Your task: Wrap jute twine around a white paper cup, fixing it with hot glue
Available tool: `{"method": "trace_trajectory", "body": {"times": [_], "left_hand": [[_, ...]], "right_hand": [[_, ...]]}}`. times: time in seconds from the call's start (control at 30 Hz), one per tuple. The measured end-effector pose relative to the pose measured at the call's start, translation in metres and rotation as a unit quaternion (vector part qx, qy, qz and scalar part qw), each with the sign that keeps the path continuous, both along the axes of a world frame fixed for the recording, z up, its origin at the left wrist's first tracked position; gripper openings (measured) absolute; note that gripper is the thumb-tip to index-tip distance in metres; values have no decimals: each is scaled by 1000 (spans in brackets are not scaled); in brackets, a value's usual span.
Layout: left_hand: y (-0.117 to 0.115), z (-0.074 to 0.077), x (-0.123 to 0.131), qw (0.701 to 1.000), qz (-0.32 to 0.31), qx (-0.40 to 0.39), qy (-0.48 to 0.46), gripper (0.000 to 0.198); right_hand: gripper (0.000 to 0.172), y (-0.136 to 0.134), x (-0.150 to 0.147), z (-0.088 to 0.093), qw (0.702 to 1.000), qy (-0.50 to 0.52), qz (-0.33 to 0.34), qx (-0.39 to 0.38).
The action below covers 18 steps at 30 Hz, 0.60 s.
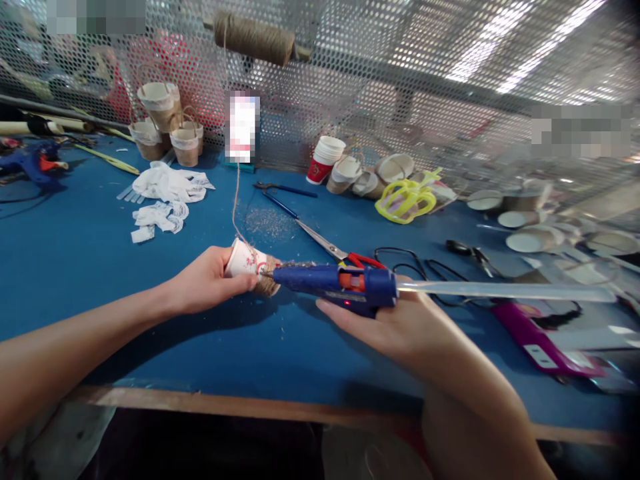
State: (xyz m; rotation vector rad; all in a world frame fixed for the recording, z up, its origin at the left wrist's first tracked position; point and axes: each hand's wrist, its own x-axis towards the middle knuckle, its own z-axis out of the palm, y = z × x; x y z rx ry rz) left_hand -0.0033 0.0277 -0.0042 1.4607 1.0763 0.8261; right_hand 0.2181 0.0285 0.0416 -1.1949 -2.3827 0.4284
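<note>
My left hand (213, 283) is closed around a white paper cup (241, 259) lying tilted on its side. Coils of jute twine (269, 285) wrap the cup's right end, and a strand (236, 200) runs from the cup up toward the back. My right hand (385, 327) grips a blue hot glue gun (327, 283), its tip touching or very near the cup beside the twine. A long clear glue stick (500, 291) sticks out of the gun's rear, and a small red light glows on its side. The fingers around the gun's handle are partly hidden.
Scissors (325, 241) with red handles and blue-handled pliers (287, 190) lie behind the gun. White scraps (170, 183) sit at left. Twine-wrapped cups (159, 107), stacked red cups (325, 160) and a twine spool (254, 39) are at the back. A purple power strip (540, 340) lies right.
</note>
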Motion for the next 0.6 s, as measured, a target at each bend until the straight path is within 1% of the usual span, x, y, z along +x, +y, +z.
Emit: {"method": "trace_trajectory", "body": {"times": [0.1, 0.27, 0.37, 0.47, 0.5, 0.6], "left_hand": [[0, 1, 1, 1000, -11, 4, 4, 35], [1, 2, 2, 999, 11, 14, 29, 34], [1, 2, 1, 999, 8, 23, 26, 34], [0, 2, 0, 999, 6, 27, 30, 34], [0, 2, 0, 999, 4, 27, 31, 34], [0, 2, 0, 999, -3, 25, 26, 34]], "right_hand": [[13, 0, 0, 0, 1000, -5, 10, -6], [15, 0, 2, -2, 1000, -14, 14, -2], [15, 1, 3, -3, 1000, -14, -2, 15], [14, 2, 3, -4, 1000, -9, -22, 14], [14, 2, 3, -4, 1000, -8, -20, 14], [13, 1, 3, -4, 999, -10, 16, 26]]}}
